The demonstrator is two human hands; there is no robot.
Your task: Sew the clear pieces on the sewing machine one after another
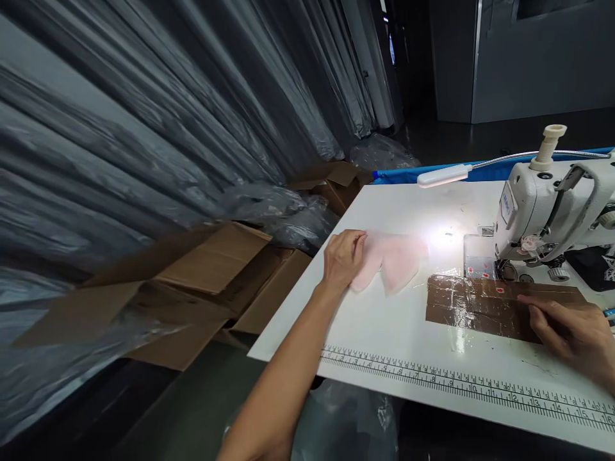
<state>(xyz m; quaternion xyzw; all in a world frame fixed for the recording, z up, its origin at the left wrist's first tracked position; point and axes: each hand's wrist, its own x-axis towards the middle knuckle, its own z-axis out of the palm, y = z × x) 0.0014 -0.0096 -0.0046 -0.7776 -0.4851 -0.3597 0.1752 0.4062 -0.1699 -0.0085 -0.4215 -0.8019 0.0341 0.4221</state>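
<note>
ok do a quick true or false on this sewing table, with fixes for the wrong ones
1. The left hand is at one end of the pink piece. True.
2. The right hand is on top of the sewing machine. False: it is at the brown panel.
3. A bright glow falls on the table. True.
4. The ruler markings run along the far edge. False: they run along the near edge.
5. An open cardboard box is in view. True.
</note>
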